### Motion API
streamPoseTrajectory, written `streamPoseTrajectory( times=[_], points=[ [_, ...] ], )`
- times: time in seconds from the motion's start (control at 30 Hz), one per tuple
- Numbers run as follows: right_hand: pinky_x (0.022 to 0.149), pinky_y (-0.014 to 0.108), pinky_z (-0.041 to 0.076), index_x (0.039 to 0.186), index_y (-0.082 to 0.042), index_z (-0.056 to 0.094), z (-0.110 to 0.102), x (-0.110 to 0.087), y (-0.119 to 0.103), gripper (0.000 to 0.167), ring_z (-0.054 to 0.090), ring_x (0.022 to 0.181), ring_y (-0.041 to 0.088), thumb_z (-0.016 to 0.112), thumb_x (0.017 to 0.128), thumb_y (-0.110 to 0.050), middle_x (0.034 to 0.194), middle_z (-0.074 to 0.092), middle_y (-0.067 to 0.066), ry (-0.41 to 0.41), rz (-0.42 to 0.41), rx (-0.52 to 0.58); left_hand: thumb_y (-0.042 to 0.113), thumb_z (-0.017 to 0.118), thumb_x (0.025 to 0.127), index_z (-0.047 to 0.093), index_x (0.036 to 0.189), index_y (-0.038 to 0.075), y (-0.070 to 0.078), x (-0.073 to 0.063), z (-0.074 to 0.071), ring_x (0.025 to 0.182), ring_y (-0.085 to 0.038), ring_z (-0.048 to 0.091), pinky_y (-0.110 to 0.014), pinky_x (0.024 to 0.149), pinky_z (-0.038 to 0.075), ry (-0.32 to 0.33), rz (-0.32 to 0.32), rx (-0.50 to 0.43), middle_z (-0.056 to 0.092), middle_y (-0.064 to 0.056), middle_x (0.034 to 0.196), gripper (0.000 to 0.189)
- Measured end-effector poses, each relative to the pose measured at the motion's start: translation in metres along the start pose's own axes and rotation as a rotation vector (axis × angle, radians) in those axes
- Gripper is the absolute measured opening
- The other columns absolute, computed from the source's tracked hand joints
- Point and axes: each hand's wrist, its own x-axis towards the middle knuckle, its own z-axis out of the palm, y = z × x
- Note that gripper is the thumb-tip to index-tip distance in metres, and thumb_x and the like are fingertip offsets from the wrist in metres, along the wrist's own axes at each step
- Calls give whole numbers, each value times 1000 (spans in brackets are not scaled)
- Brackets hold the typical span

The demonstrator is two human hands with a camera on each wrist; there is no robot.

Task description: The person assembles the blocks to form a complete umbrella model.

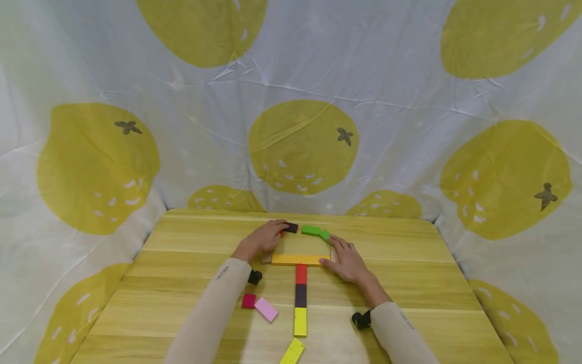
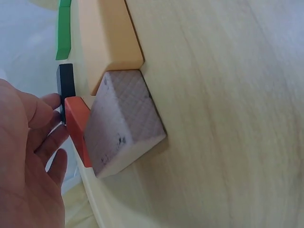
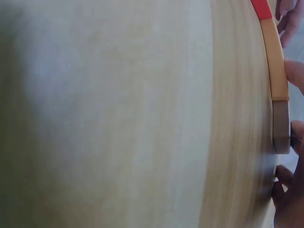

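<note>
At the far side of the table, the fingertips of my left hand (image 1: 263, 237) hold one end of a black block (image 1: 292, 228). Below those fingers stands an orange-red block (image 2: 77, 123), beside a grey-brown block (image 2: 123, 123). My right hand (image 1: 349, 260) has its fingers against a small tilted green block (image 1: 325, 236), while its thumb touches the end of a yellow-orange block (image 1: 316, 260). A longer green block (image 1: 311, 230) lies between the black one and the tilted green one. In the right wrist view a brown block (image 3: 281, 126) sits by the right fingers.
Down the middle runs a line of red (image 1: 301, 274), dark (image 1: 300, 295) and yellow blocks (image 1: 300, 321), with a slanted yellow block (image 1: 292, 351) nearest. Left of it lie a crimson block (image 1: 248, 301) and a pink block (image 1: 265, 309). Patterned cloth (image 1: 391, 151) hangs behind the table.
</note>
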Motion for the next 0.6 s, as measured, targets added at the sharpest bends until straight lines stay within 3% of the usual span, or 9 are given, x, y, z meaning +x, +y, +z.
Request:
streamPoseTrajectory(
  times=[0.33,0.6],
  points=[
    [117,62,36,160,-11,36,-5,1,-4,84,36,147,42,61,95,-59,168,31,9,-58,39,-10,9,31,105,45,157,14,-2,-3,1,153,-40,32,-54,125,28,-4,47,57,34,-18,165,54],
    [116,62,37,160,-12,37,-4,1,-3,84,37,146,41,61,95,-60,168,32,9,-50,39,-8,10,34,105,47,156,19,1,-6,2,145,-36,42,-50,120,36,14,49,56,40,-14,160,54]
  ],
)
